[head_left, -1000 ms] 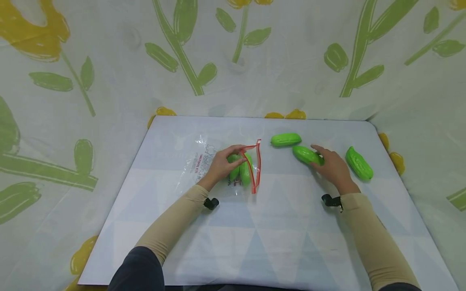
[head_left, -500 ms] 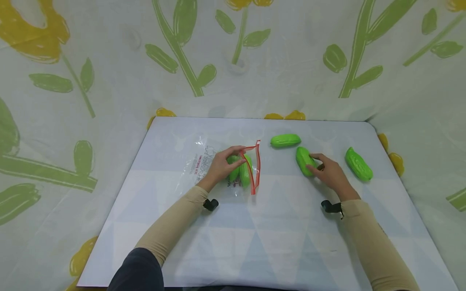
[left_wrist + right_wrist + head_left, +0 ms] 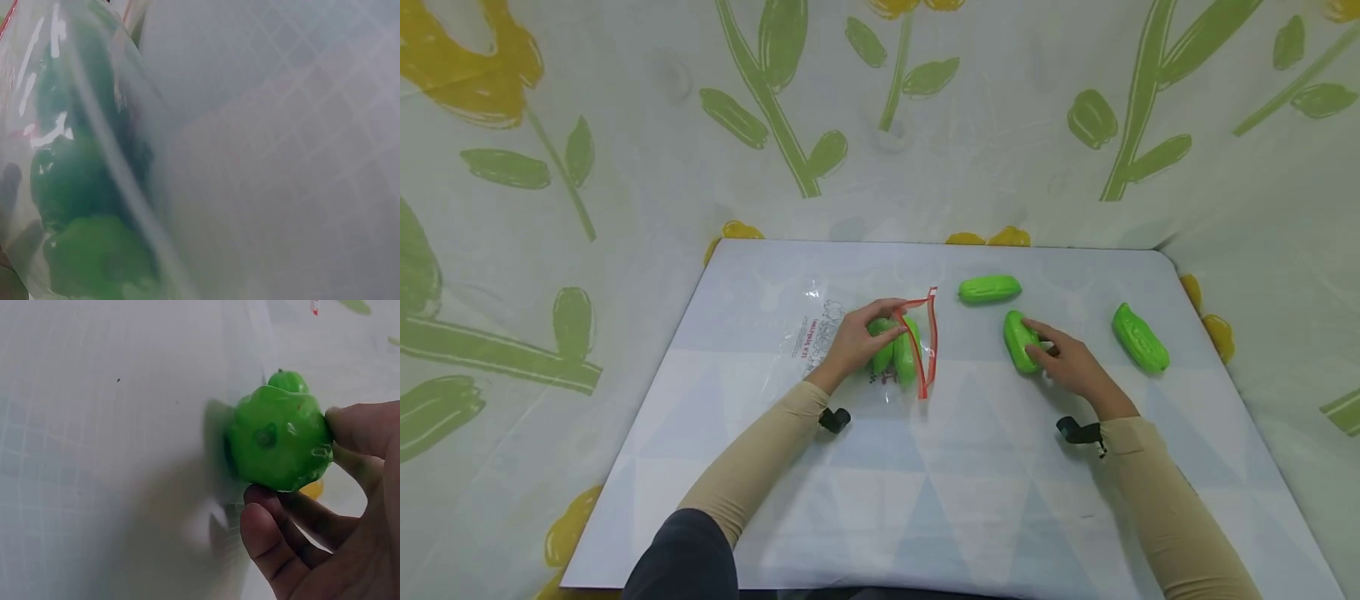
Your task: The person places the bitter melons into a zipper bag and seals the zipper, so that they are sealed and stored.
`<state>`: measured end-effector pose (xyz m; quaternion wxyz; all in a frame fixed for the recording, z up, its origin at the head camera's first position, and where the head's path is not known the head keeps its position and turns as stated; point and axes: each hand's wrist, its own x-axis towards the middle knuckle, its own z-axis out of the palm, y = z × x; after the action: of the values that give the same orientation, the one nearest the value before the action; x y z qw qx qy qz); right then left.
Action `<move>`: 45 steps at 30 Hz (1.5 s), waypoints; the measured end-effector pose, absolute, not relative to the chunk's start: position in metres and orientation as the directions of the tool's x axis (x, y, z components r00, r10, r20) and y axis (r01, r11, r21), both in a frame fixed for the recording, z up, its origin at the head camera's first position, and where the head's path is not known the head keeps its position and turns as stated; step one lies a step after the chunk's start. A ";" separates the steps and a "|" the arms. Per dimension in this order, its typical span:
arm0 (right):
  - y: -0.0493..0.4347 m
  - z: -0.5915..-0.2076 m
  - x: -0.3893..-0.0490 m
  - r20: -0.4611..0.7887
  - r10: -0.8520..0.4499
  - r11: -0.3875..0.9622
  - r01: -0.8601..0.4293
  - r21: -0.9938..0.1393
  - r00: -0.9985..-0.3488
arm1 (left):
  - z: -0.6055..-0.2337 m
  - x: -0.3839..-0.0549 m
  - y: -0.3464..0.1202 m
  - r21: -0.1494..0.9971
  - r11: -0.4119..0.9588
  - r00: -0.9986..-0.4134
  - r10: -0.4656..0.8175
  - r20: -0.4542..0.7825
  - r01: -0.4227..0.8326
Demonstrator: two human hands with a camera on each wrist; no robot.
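Note:
With thumb and fingers, my left hand (image 3: 856, 337) pinches the red-edged mouth of a clear zip bag (image 3: 811, 335), holding it open toward the right. Two bright green, ridged, gourd-like vegetables (image 3: 905, 354) lie inside. In the left wrist view their green ends (image 3: 94, 256) show through the plastic; the hand is mostly out of sight. My right hand (image 3: 1073, 360) grips another green ridged vegetable (image 3: 1018, 340) between thumb and fingers, to the right of the bag. Its lobed end (image 3: 281, 440) faces the right wrist camera.
One green vegetable (image 3: 988, 288) lies farther back, between the bag and the right hand. Another green vegetable (image 3: 1139, 337) lies at the right. The white and pale blue table (image 3: 880, 517) meets a leaf-patterned curtain (image 3: 992, 158) at the back.
The vegetable in my right hand has turned from slanting sideways to nearly lengthwise and come slightly toward me. My left hand and the bag have stayed put.

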<state>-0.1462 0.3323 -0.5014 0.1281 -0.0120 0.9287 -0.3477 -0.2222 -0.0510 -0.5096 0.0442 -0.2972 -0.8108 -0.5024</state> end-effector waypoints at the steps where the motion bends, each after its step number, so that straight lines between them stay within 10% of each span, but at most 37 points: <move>1: 0.332 -0.502 -0.146 -0.225 -0.116 0.754 0.062 -0.654 -0.967 | -0.510 -0.222 -0.051 0.788 0.318 -0.819 0.438 0.371 0.527; 45: 0.323 -0.514 -0.144 -0.164 -0.113 0.704 0.037 -0.709 -0.980 | -0.509 -0.222 -0.049 0.786 0.321 -0.818 0.441 0.369 0.528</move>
<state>-0.1436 0.3227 -0.5136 0.0978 -0.0207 0.9179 -0.3841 -0.2218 -0.0495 -0.5087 0.0435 -0.2987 -0.8116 -0.5001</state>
